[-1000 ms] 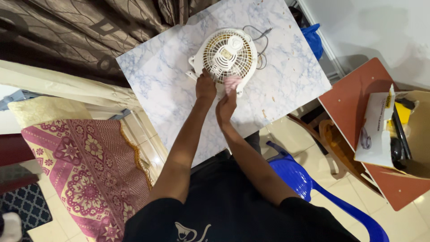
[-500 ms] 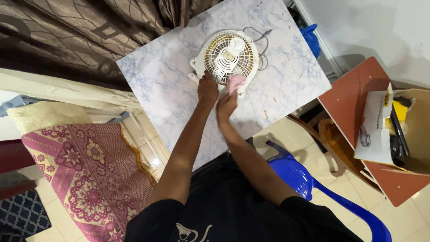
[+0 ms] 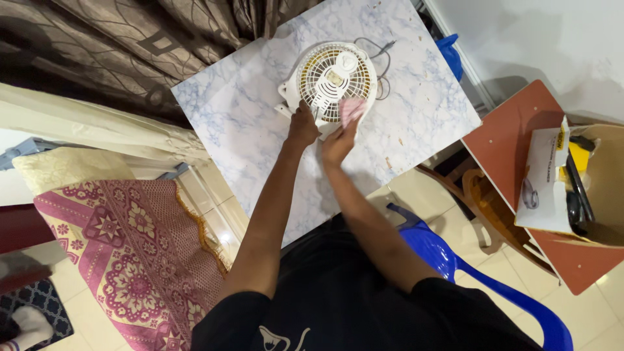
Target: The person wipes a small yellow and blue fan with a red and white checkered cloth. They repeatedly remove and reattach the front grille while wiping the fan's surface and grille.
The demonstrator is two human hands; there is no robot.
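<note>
While left hand grips fan rim, fingers curled, right hand presses pink cloth on grille; light, brittle plastic.

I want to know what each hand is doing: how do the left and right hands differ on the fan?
The left hand is bare and grips the near-left rim of the white fan, while the right hand presses a pink cloth against the fan's grille. The left hand sits at the fan's edge; the right reaches further onto its face. Both touch the fan, which lies flat on the marbled table.
</note>
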